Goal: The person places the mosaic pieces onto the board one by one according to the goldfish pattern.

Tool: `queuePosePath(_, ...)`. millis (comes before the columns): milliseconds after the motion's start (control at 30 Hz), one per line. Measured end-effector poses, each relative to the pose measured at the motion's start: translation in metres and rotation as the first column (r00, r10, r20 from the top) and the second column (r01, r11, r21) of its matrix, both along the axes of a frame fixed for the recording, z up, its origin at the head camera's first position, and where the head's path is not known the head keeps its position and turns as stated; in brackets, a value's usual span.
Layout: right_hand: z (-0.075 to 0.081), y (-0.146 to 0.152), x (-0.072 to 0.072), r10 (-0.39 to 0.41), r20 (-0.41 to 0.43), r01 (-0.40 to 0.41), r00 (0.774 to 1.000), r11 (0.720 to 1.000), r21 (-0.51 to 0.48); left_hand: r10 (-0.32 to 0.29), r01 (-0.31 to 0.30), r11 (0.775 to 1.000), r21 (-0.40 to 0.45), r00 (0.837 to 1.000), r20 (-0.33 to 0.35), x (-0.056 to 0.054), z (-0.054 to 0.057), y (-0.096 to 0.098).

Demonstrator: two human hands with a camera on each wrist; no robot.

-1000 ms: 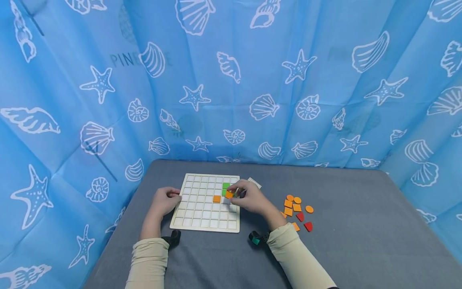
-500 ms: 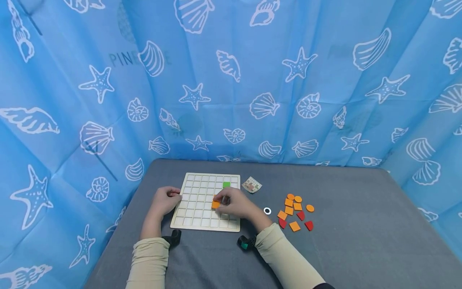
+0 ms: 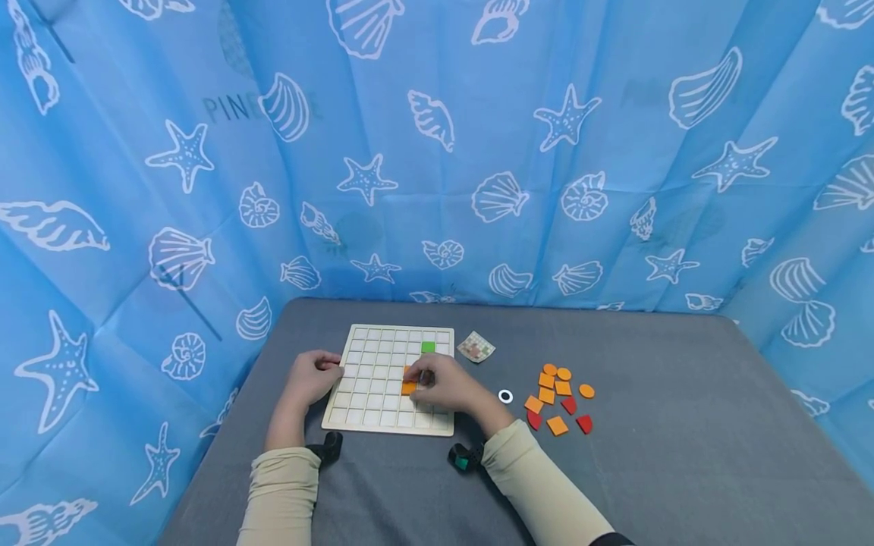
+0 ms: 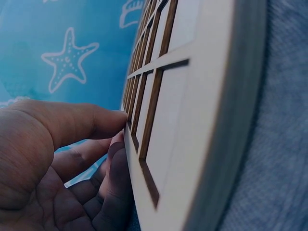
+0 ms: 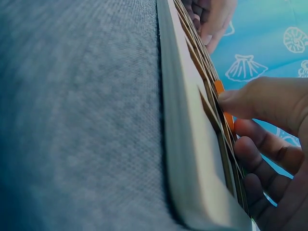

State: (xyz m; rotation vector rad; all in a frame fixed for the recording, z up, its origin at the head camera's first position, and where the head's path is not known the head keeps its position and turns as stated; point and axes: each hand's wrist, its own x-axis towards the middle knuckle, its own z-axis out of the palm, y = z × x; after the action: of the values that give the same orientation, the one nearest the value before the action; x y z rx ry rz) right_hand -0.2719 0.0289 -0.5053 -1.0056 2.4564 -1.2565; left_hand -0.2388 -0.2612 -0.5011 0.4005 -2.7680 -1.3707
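- Left hand (image 3: 314, 379) is pinched, in the head view, onto the left edge of the grid board (image 3: 373, 385); by the right hand (image 3: 447, 385), a square orange tile (image 3: 409, 388) is pinched on it, sides along the grid.
- Left wrist: the edge is held by thumb and fingers.
- Right wrist: the tile is seen nearly edge-on.

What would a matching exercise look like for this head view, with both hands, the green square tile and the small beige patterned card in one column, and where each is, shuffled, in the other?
Things
1. left hand
2. right hand
3. green square tile
4. small beige patterned card

Places
A. beside the right edge of the pale wooden grid board
B. touching an orange square tile on the board
C. in a cell toward the board's far right corner
D. at the board's left edge

Pairs: 1-D, 2-B, 3-C, 4-A
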Motion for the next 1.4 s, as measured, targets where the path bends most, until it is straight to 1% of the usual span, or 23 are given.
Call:
queuePosePath(200,-0.001,0.000,-0.001,0.007,0.015,-0.007,1.000,1.000,-0.025,0.004,-0.004,1.000,-0.004,1.000,-0.001,0.000,0.001,0.000)
queuePosePath(500,0.002,0.001,0.001,0.004,0.026,-0.003,1.000,1.000,-0.022,0.006,-0.006,1.000,0.004,1.000,0.007,0.001,-0.001,0.000)
queuePosePath(600,0.006,0.003,0.001,0.004,0.024,-0.003,1.000,1.000,-0.025,0.004,-0.004,1.000,0.007,1.000,0.004,0.001,-0.002,-0.001)
queuePosePath(767,0.017,0.017,0.002,0.000,0.006,0.001,1.000,0.997,-0.077,-0.002,0.002,1.000,0.023,1.000,-0.006,0.001,-0.003,0.000)
queuePosePath(900,0.026,0.037,0.000,-0.040,-0.018,0.038,0.999,0.994,-0.101,-0.004,0.004,1.000,0.030,1.000,-0.003,0.000,-0.003,0.000)
queuePosePath(1000,0.032,0.057,0.000,-0.100,-0.022,0.097,0.995,0.990,-0.107,-0.005,0.005,1.000,0.029,1.000,-0.003,0.000,-0.003,0.000)
queuePosePath(1167,0.036,0.097,0.002,-0.211,-0.024,0.208,0.977,0.974,-0.092,-0.005,0.006,1.000,0.019,1.000,-0.006,-0.001,-0.004,0.000)
queuePosePath(1400,0.037,0.159,0.010,-0.308,-0.034,0.304,0.951,0.949,-0.086,-0.023,0.024,0.999,0.029,1.000,-0.010,-0.001,-0.004,-0.003)
